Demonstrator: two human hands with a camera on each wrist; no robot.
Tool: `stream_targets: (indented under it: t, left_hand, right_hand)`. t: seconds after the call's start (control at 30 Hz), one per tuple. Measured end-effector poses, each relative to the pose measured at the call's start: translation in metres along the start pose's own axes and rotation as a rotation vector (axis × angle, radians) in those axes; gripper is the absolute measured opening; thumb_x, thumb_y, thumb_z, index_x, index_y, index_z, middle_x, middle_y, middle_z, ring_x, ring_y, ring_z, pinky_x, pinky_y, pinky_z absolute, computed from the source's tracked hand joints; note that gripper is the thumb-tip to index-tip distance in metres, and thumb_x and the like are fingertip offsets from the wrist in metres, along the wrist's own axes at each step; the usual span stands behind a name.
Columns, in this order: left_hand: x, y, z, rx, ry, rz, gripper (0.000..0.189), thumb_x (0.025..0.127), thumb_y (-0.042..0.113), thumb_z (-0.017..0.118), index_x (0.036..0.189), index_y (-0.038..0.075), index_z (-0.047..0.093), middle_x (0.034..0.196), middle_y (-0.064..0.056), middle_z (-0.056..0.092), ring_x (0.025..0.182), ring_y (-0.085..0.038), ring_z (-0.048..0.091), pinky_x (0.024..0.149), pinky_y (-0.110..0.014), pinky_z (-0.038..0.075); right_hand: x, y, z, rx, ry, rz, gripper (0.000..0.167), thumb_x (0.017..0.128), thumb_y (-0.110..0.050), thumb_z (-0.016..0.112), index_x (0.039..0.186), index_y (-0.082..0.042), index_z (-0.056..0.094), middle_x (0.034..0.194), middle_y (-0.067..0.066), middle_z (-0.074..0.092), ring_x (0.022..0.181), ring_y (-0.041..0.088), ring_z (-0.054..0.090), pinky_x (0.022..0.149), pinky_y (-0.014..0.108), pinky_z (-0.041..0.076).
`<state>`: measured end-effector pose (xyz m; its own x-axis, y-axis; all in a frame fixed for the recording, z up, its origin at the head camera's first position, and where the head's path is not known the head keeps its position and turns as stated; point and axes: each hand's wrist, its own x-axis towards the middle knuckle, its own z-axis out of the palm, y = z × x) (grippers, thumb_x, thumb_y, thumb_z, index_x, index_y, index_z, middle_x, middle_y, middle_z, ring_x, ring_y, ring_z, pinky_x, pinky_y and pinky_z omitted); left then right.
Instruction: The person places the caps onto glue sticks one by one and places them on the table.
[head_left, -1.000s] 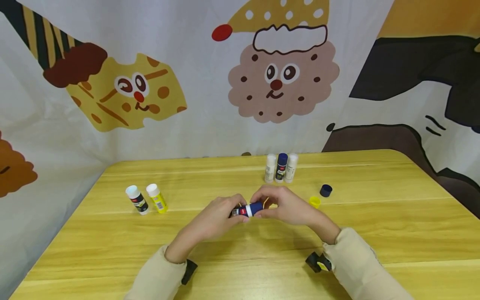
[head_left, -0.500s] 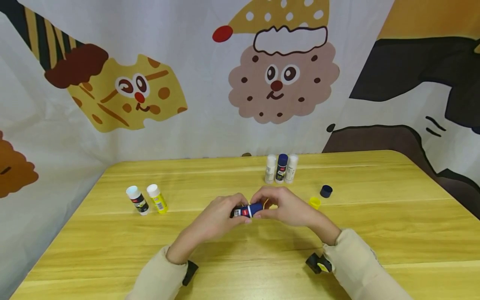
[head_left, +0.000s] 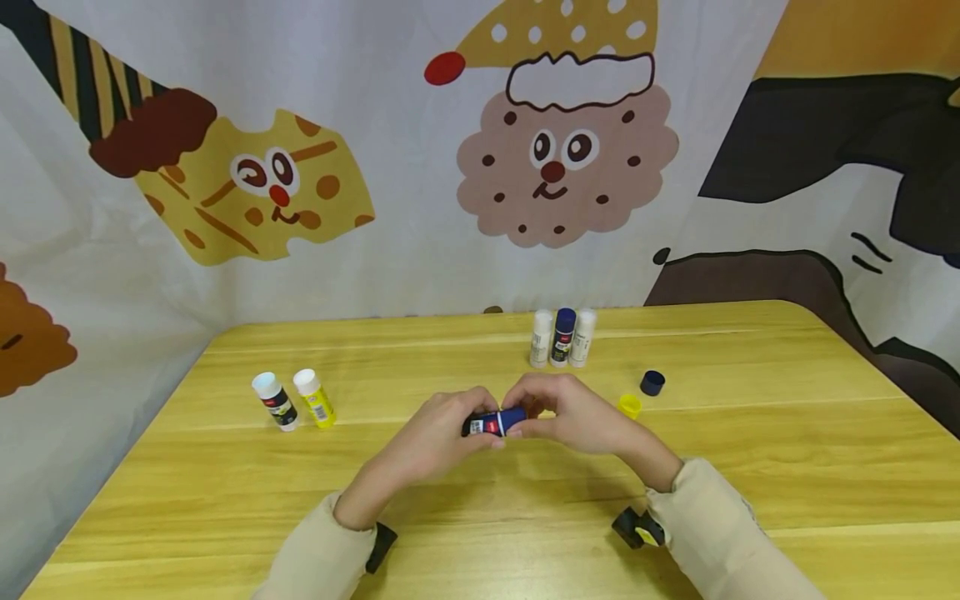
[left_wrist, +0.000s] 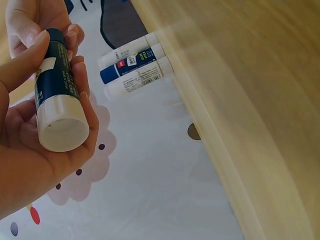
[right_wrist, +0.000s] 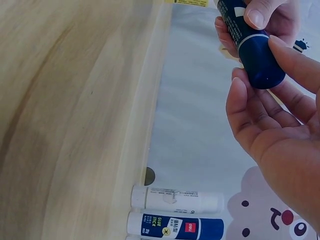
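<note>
A dark blue glue stick [head_left: 483, 425] is held above the middle of the table, lying nearly level between both hands. My left hand [head_left: 438, 433] grips its labelled body; the white base [left_wrist: 62, 122] faces the left wrist camera. With thumb and fingers, my right hand [head_left: 573, 414] pinches the blue cap [right_wrist: 262, 62] at the other end. Only a thin white ring shows between cap and body. To the right of my right hand lie a loose yellow cap [head_left: 629, 406] and a loose dark blue cap [head_left: 652, 382].
At the back of the wooden table [head_left: 480, 533], a blue glue stick [head_left: 563, 337] stands between two white glue sticks. On the left stand a white-capped dark-labelled glue stick [head_left: 275, 402] and a yellow glue stick [head_left: 316, 400]. A printed cloth [head_left: 405, 267] hangs behind.
The white band between the cap and the body of the held glue stick has narrowed to a thin line, as cap and body came closer. Both hands stay nearly in place.
</note>
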<state>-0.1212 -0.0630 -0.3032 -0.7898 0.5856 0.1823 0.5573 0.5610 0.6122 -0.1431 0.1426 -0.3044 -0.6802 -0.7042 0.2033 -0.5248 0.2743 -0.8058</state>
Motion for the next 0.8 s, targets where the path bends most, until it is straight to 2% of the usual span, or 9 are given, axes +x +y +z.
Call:
stream_targets:
  t: [0.3, 0.8]
  left_hand:
    - [0.0004, -0.0004, 0.0, -0.002, 0.012, 0.022, 0.021, 0.08, 0.015, 0.071, 0.094, 0.005, 0.058, 0.082, -0.001, 0.06, 0.067, -0.008, 0.051, 0.057, -0.02, 0.045]
    - [0.0004, 0.0013, -0.0007, -0.006, 0.001, 0.035, 0.02, 0.081, 0.015, 0.07, 0.094, 0.004, 0.059, 0.082, -0.001, 0.061, 0.066, -0.007, 0.051, 0.056, -0.02, 0.044]
  right_hand:
    - [0.0, 0.0013, 0.0001, 0.004, 0.005, -0.019, 0.017, 0.082, -0.002, 0.066, 0.098, -0.002, 0.062, 0.088, 0.004, 0.061, 0.075, 0.014, 0.056, 0.071, 0.032, 0.05]
    - [0.0001, -0.002, -0.0001, -0.015, 0.011, -0.004, 0.015, 0.083, -0.004, 0.066, 0.097, -0.002, 0.063, 0.086, 0.002, 0.062, 0.072, 0.012, 0.055, 0.067, 0.03, 0.049]
